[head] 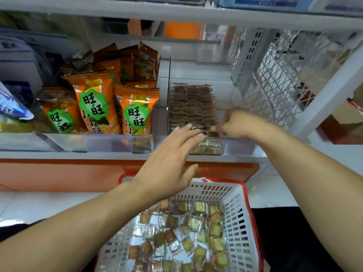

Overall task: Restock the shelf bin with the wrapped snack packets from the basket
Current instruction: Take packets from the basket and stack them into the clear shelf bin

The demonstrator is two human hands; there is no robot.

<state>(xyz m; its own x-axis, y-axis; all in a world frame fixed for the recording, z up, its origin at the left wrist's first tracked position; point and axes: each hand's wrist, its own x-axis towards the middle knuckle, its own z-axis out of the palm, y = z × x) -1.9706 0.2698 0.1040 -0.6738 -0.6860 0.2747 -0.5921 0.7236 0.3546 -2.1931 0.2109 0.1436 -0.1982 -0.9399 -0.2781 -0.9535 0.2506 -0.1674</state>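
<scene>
A clear shelf bin (238,147) holds rows of small brown wrapped snack packets (191,104). My left hand (170,163) reaches over its front edge with straight fingers touching the front packets. My right hand (238,122) is at the bin's right side, fingers curled, pinching a packet (213,128) at the front row; blur hides the exact grip. Below, a white basket with a red rim (238,209) holds several loose green, orange and brown packets (188,232).
Orange snack bags (135,110) fill the clear bin to the left. A white lattice shelf side panel (275,79) stands right of the bin. The shelf's front edge has an orange strip (59,173). Another shelf board (176,15) runs overhead.
</scene>
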